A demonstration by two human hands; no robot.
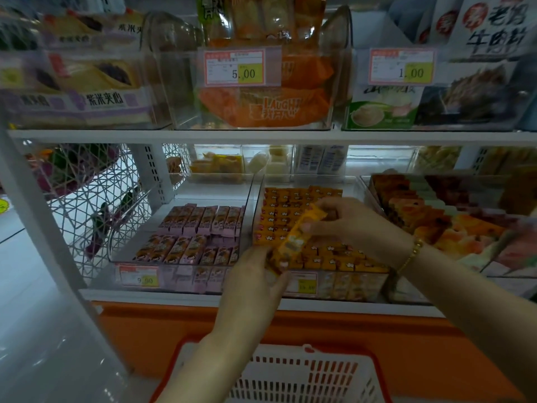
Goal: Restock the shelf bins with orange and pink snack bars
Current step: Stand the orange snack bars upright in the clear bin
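One basket (343, 382); left hand (255, 282) and right hand (353, 226), both grips around one orange bar (293, 240).

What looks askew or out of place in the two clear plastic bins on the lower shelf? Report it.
Nothing spilled or damaged. The pink snack bars in the left clear plastic bin lean back, unlike the tidy orange snack bars alongside. One orange bar is held diagonally by left hand and right hand.
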